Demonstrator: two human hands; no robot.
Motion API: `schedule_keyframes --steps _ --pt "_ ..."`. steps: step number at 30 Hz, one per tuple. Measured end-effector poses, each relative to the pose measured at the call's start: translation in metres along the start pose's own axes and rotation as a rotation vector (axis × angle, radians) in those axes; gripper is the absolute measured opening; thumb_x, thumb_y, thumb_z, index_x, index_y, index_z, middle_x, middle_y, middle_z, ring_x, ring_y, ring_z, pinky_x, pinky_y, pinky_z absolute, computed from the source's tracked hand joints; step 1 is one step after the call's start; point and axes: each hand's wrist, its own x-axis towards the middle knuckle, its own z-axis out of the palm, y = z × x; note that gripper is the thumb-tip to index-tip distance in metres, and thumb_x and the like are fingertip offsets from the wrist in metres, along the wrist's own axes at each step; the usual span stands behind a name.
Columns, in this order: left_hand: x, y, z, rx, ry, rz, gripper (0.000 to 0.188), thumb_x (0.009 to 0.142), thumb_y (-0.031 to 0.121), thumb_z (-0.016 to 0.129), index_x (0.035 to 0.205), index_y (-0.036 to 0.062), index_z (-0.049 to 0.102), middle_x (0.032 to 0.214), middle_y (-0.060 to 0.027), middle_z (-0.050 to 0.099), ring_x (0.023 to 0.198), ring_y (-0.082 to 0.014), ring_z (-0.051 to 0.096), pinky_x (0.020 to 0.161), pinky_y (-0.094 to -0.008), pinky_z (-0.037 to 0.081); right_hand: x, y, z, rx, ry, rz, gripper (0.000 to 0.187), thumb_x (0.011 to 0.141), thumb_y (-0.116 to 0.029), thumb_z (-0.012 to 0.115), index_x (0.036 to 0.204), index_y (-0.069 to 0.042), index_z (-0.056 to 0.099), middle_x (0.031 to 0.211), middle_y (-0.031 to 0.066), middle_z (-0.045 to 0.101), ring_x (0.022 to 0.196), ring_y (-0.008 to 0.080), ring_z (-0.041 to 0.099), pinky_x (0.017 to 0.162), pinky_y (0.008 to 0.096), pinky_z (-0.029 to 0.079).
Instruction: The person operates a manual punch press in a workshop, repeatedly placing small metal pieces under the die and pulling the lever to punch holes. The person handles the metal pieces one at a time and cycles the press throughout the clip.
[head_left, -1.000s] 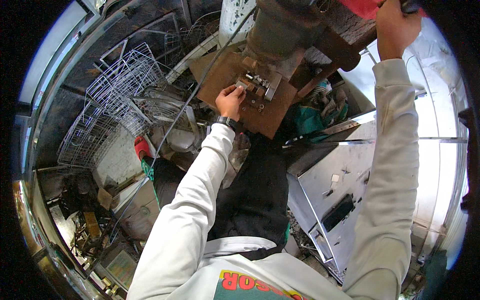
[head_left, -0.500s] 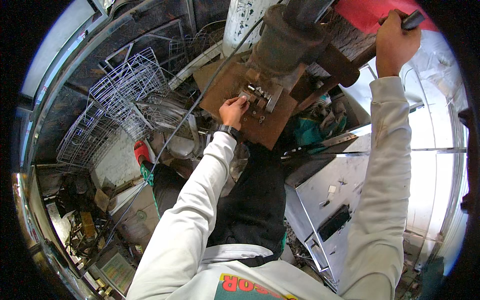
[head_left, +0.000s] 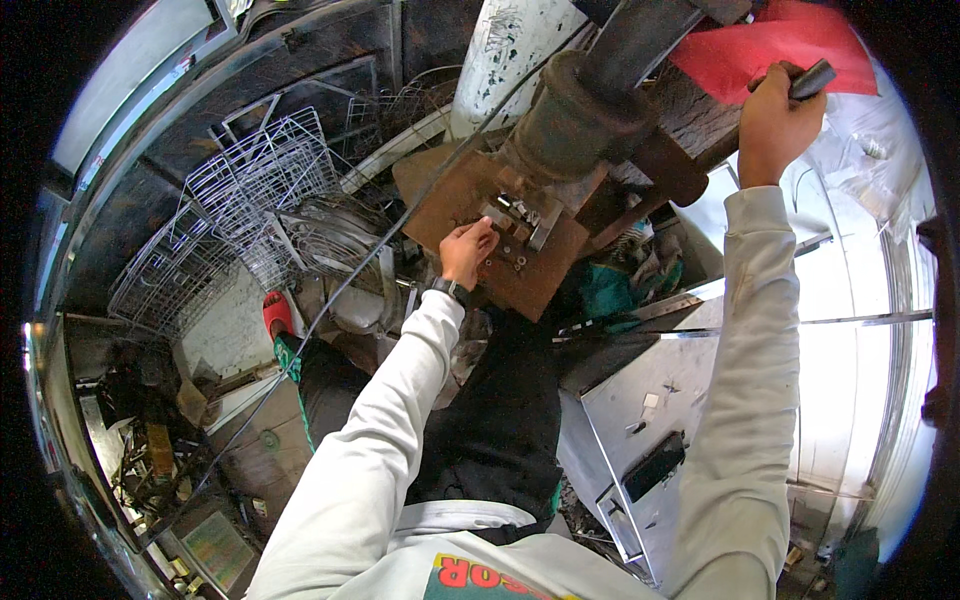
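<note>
The left hand [head_left: 466, 254], with the plate [head_left: 558, 262] beneath it, has its fingers pinched together, on what I cannot tell, and the right hand [head_left: 780, 122] firmly encloses the handle [head_left: 813, 79].

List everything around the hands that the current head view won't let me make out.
All in the head view:
1. What, if anything, the left hand pinches: hidden by its own fingers.
2. The middle of the dark handle: covered by the right hand closed around it.
3. The top of the dark column: cut off by the upper edge.
4. Threads, if any, in the small metal rings on the rusty plate: too small.
</note>
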Motion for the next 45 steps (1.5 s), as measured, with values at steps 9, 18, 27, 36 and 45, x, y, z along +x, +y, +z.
schedule_keyframes --steps 9,18,27,36,45 --pt "-0.097 0.001 -0.111 0.16 -0.102 -0.202 0.035 0.098 0.034 0.064 0.104 -0.0004 0.063 0.097 -0.0099 0.069 0.08 -0.0203 0.068 0.076 -0.0311 0.057 -0.001 -0.02 -0.011 0.379 -0.143 0.214 0.023 0.099 -0.022 0.056 0.101 0.001 0.053 0.079 0.0105 0.063 0.062 0.0136 0.056 0.057 0.028 0.046" --pt "-0.175 0.048 -0.248 -0.024 0.24 -0.112 0.05 0.101 0.049 0.052 0.104 0.0013 0.066 0.092 -0.0093 0.068 0.082 -0.0199 0.069 0.073 -0.0316 0.059 0.054 -0.156 -0.166 0.194 -1.765 0.028 0.065 0.082 -0.043 0.075 0.122 0.006 0.059 0.121 0.0222 0.065 0.114 0.0344 0.061 0.103 0.0405 0.042" --pt "-0.18 0.053 -0.247 -0.023 0.23 -0.075 0.037 0.099 0.039 0.058 0.106 0.0035 0.066 0.095 -0.007 0.07 0.085 -0.0182 0.07 0.076 -0.0306 0.058 0.099 -0.154 -0.219 0.374 -1.113 -0.097 0.032 0.097 -0.031 0.057 0.097 0.001 0.056 0.093 0.0133 0.056 0.087 0.0205 0.049 0.085 0.035 0.04" --pt "-0.182 0.053 -0.252 0.012 0.207 -0.086 0.034 0.098 0.037 0.06 0.102 0.0045 0.067 0.092 -0.0068 0.071 0.085 -0.0191 0.069 0.078 -0.0326 0.057 0.009 -0.152 -0.105 0.096 -0.678 -0.064 0.053 0.102 -0.032 0.055 0.141 0.003 0.047 0.14 0.0185 0.054 0.129 0.0268 0.052 0.114 0.0402 0.032" --pt "-0.171 0.05 -0.24 0.102 0.2 -0.076 0.034 0.099 0.036 0.057 0.105 0.0031 0.066 0.095 -0.0082 0.07 0.086 -0.019 0.068 0.076 -0.0324 0.056 0.043 -0.105 -0.05 0.62 -0.325 0.535 0.037 0.101 -0.032 0.052 0.073 -0.008 0.048 0.061 0.0052 0.046 0.049 0.0171 0.041 0.048 0.0315 0.033"
